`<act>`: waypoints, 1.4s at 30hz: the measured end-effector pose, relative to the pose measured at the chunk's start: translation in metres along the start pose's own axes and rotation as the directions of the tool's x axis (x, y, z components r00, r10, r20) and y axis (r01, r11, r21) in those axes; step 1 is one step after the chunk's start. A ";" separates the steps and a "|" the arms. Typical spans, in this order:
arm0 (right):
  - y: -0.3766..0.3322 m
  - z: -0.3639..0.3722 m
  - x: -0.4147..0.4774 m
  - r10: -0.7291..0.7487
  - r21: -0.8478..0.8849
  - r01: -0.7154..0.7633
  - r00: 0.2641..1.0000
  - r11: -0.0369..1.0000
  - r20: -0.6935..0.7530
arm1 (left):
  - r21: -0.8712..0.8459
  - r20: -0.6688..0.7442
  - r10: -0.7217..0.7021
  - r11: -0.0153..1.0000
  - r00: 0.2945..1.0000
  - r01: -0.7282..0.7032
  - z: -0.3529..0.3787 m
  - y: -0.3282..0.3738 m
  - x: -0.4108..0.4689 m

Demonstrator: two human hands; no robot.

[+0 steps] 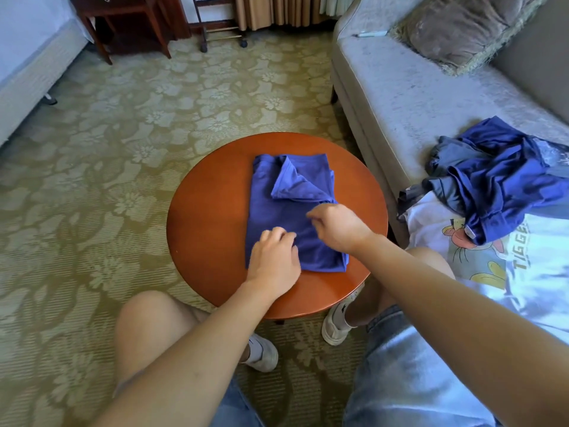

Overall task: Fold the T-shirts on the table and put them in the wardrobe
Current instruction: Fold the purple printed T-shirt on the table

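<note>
on the round wooden counter (pixel 203 229), dead centre, lies the blue t-shirt (pixel 277 217), folded to a long panel with one sleeve flap (pixel 292 184) turned across the top. left hand (pixel 274 257) rests on the near-left corner, fingers (pixel 278 234) loosely bent and together, pinning cloth. right hand (pixel 338 226) sits at the right edge, fingers curled under; whether they pinch fabric, i cannot tell. light, soft, floppy stuff, likely to slide on polished wood. best taken by both near hem corners and carried over flat. crumpled clothes (pixel 492 174) lie on the sofa (pixel 400 103).
</note>
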State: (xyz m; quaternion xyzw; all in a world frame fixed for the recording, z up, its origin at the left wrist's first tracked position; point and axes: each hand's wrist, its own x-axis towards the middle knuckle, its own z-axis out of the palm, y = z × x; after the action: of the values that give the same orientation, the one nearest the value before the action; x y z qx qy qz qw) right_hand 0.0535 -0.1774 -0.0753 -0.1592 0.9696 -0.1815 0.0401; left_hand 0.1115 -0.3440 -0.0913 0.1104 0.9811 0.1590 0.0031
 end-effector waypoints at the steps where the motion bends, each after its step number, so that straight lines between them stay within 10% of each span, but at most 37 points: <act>1: -0.004 0.004 0.006 -0.055 0.012 0.054 0.992 0.998 0.111 | -0.009 0.061 -0.071 0.997 0.996 0.071 0.005 0.005 0.002; 5: -0.001 0.019 0.036 -0.044 -0.080 0.066 0.965 0.995 0.258 | 0.086 0.178 -0.180 0.982 0.967 0.167 0.023 -0.001 0.000; 10: 0.029 0.003 0.056 0.469 0.046 -0.467 0.883 0.883 -0.039 | 0.109 0.209 -0.102 0.991 0.973 0.080 0.016 -0.029 0.004; 15: 0.026 0.015 0.041 0.061 -0.195 -0.044 0.995 0.980 0.078 | 0.112 0.238 -0.011 0.994 0.971 -0.016 0.004 -0.067 0.014; 20: 0.009 0.019 0.019 0.080 -0.291 -0.085 0.996 0.953 -0.028 | 0.194 0.179 -0.205 0.966 0.962 0.169 -0.021 -0.107 0.032; 26: 0.000 0.013 0.008 0.272 -0.115 -0.278 0.960 0.954 -0.070 | -0.105 0.048 -0.573 0.811 0.818 0.575 -0.042 -0.110 0.032; 42: 0.043 0.002 0.007 0.738 0.328 -0.691 0.674 0.645 -0.030 | -0.257 0.086 -0.607 0.753 0.790 0.606 -0.029 -0.066 0.045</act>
State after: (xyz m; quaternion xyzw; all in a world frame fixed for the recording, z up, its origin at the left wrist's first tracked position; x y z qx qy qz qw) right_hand 0.0347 -0.1417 -0.0928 0.2601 0.9154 -0.3027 0.0532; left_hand 0.0521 -0.4039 -0.0828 -0.2152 0.9324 0.2822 0.0679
